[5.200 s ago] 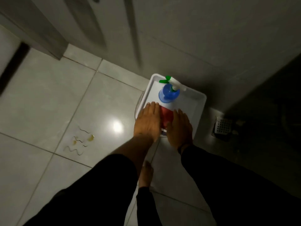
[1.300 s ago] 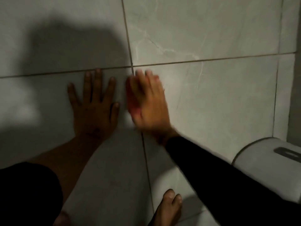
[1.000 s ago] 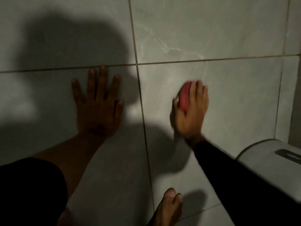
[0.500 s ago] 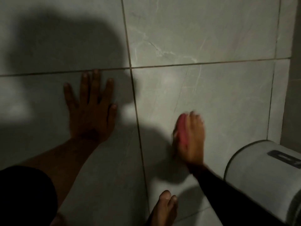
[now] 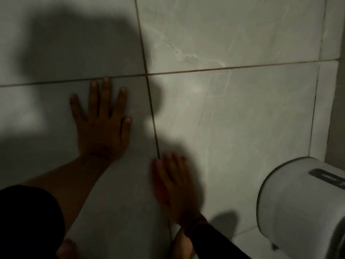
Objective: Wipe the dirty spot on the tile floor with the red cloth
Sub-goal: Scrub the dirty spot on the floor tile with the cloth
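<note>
My left hand (image 5: 101, 124) lies flat on the grey tile floor (image 5: 242, 118), fingers spread, holding nothing. My right hand (image 5: 174, 186) is blurred with motion, low on the floor just right of the vertical grout line. It presses down on the red cloth (image 5: 158, 191), of which only a dim red edge shows under the palm and fingers on the left side. No dirty spot is visible on the tiles in this dim light.
A white round bin (image 5: 302, 206) with a dark lid handle stands at the lower right. My bare foot (image 5: 182, 245) is at the bottom, under my right wrist. Heavy shadows cover the left tiles. A wall edge runs along the right side.
My right hand has swept the red cloth down and left across the tile, towards the grout line and my foot. My left hand has stayed planted flat.
</note>
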